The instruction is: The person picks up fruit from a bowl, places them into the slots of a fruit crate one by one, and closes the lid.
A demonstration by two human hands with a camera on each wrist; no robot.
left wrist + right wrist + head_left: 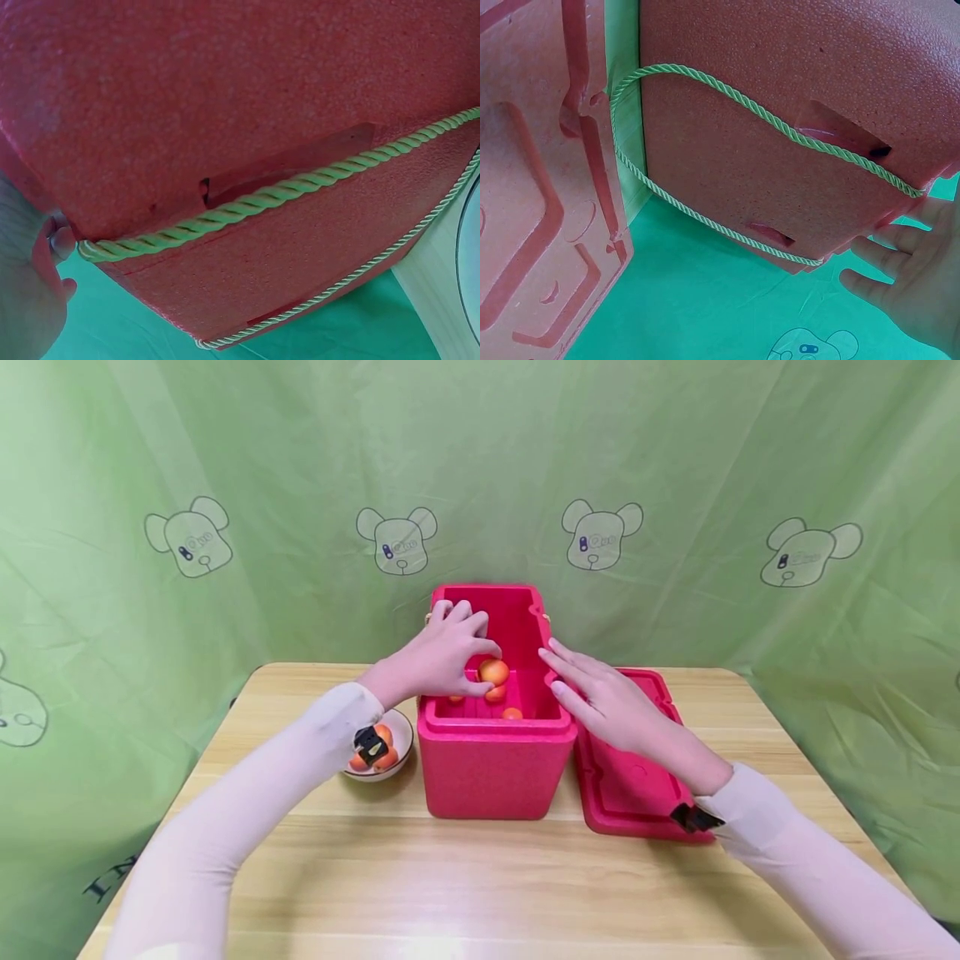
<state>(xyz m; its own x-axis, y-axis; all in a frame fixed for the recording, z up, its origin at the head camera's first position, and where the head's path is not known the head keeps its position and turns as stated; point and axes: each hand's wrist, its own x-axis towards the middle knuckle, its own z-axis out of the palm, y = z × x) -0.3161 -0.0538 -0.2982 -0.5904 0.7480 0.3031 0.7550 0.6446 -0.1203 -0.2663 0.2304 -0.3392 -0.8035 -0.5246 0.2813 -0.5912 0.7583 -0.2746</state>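
My left hand (444, 653) reaches over the left rim of a red foam box (495, 770). Its thumb and index finger pinch a round orange-red fruit (493, 672) inside the box opening. Beneath that fruit, several similar fruits (512, 714) lie in the box. My right hand (611, 702) touches the box's right rim with its fingers straight. In the left wrist view, the hand (30, 277) shows only partly, past the box wall, and the fruit is hidden. The right wrist view has the right hand (922, 277) at the box edge.
A white bowl (403, 737) with several orange-red fruits stands left of the box, partly behind the left sleeve. On the right lies the red lid (630, 785), flat on the wooden table (450, 893). Rope handles (277, 193) run along the box sides. Green curtain hangs behind.
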